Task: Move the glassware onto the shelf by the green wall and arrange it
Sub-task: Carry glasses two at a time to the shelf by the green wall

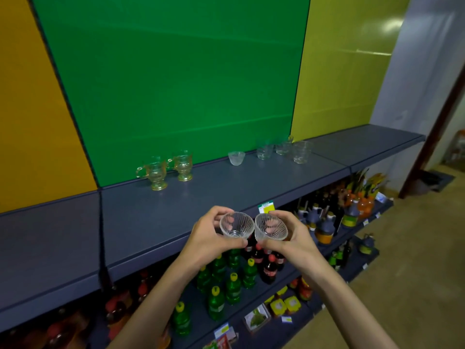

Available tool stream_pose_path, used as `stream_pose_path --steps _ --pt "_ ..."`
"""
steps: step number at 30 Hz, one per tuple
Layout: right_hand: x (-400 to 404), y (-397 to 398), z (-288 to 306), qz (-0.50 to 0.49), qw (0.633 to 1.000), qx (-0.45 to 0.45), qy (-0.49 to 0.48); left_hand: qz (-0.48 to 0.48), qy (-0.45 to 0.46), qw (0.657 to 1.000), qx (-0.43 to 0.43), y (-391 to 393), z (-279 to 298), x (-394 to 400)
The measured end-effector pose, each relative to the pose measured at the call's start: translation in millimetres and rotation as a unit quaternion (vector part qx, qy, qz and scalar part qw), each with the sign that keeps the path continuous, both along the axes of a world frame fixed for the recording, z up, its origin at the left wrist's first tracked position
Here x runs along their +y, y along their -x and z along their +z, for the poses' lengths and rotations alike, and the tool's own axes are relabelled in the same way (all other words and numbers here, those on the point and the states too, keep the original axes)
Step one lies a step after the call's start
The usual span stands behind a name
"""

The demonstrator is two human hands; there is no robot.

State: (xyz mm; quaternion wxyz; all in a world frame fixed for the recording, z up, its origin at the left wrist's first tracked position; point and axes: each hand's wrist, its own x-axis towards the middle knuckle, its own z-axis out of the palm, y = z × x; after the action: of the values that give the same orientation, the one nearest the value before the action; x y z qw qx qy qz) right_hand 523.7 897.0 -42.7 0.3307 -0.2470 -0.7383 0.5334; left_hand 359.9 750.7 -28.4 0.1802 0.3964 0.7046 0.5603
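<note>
Two ribbed glass bowls held above the shelf (176,210) edge.
Left bowl (236,224) is gripped by left hand (214,238) fingers, right bowl (271,227) by right hand (294,241) — rims nearly touching.

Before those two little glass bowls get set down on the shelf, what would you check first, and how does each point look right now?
1. Left hand grips its small ribbed clear glass bowl: ok, fingers curl round it.
2. Right hand grips the second ribbed clear glass bowl: ok.
3. Gap between the two bowls: not ok, their rims look touching or nearly so.
4. Bare space on the dark grey shelf under the green wall panel: ok, open between the amber handled glass mugs and the lone small clear bowl.
5. Bowls level: not ok, both tilt toward the camera.
6. Chips or cracks: cannot tell.
</note>
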Motion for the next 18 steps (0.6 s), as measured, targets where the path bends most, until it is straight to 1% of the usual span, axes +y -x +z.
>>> stream_pose_path --steps 4,10,18 --pt "51.0 20.8 7.5 0.01 1.0 -0.013 -0.005 0.018 -0.012 1.0 -0.013 18.9 0.6 52.4" --pt "123.8 77.5 26.6 0.041 0.998 -0.041 -0.028 0.051 -0.024 0.998 -0.016 55.2 13.4 115.2" --pt "192.1 152.1 20.6 0.1 0.993 -0.06 -0.016 0.127 0.017 0.992 0.0 105.1 6.7 161.0"
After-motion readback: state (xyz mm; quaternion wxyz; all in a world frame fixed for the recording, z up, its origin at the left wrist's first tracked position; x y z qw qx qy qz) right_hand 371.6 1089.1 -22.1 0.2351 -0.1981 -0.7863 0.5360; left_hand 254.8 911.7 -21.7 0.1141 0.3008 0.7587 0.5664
